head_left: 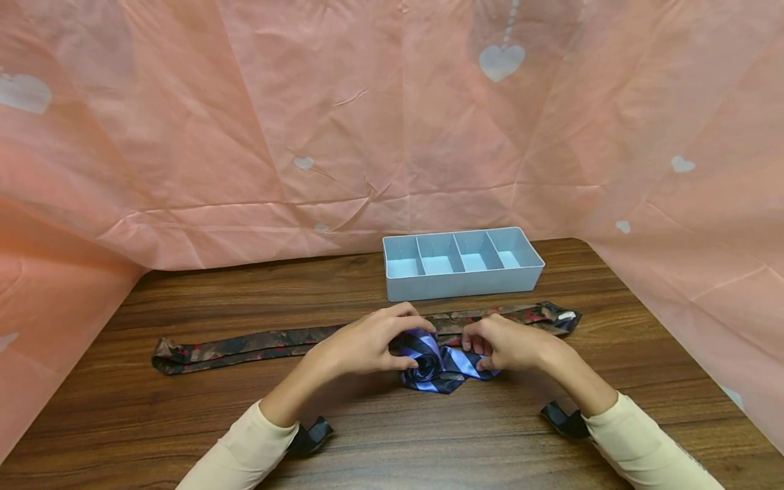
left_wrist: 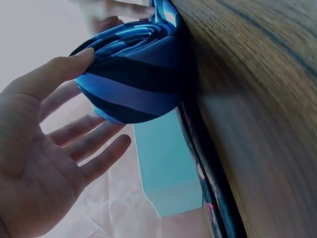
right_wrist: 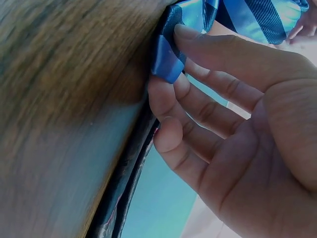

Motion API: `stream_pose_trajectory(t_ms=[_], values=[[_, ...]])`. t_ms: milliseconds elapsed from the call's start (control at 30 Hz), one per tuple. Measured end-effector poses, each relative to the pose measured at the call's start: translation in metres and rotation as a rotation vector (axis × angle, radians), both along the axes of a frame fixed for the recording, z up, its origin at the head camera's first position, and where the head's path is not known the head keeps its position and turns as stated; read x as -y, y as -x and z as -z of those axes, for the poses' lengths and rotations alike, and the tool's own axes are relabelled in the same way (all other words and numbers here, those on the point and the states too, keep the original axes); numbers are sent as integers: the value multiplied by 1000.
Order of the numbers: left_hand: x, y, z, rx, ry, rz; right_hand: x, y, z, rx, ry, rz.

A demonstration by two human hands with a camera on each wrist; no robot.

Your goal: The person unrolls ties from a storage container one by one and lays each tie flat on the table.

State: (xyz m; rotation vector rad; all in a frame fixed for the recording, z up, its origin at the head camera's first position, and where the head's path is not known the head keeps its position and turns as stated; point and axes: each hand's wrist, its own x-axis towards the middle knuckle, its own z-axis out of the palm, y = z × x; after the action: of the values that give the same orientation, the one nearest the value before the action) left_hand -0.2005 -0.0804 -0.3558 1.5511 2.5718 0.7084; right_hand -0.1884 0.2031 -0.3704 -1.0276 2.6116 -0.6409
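Observation:
A blue and navy striped necktie (head_left: 425, 355) is wound into a roll at the table's middle, its loose end trailing right. My left hand (head_left: 373, 340) pinches the roll between thumb and fingers; in the left wrist view the thumb lies on the top edge of the coiled tie (left_wrist: 133, 84), with the other fingers spread behind it. With thumb and fingers, my right hand (head_left: 511, 344) pinches the pointed tail, and the right wrist view shows the tie's tip (right_wrist: 168, 57) under the thumb. Behind both hands a dark, patterned necktie (head_left: 257, 346) lies stretched across the table, partly hidden by them.
Behind the ties stands a light blue box (head_left: 465, 282) with several compartments. Pink cloth (head_left: 263, 122) with pale hearts hangs around the wooden table (head_left: 202, 422). Black straps (head_left: 312, 435) are at both wrists.

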Motion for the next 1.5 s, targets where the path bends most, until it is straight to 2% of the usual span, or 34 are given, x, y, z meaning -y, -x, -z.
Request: stream_pose_trajectory(t_ms=[133, 433, 667, 967, 1267, 1500], values=[[5, -1, -2, 0, 27, -6, 1, -1, 0, 1, -23, 21], [16, -4, -6, 67, 46, -40, 1, -2, 0, 1, -30, 31], [25, -5, -7, 67, 71, -77, 1, -1, 2, 19, -43, 47], [31, -2, -1, 64, 89, -76, 1, -1, 2, 32, -40, 47], [32, -4, 1, 19, 81, -63, 1, -1, 2, 35, -33, 35], [31, -7, 0, 42, 80, -87, 1, -1, 2, 29, -25, 31]])
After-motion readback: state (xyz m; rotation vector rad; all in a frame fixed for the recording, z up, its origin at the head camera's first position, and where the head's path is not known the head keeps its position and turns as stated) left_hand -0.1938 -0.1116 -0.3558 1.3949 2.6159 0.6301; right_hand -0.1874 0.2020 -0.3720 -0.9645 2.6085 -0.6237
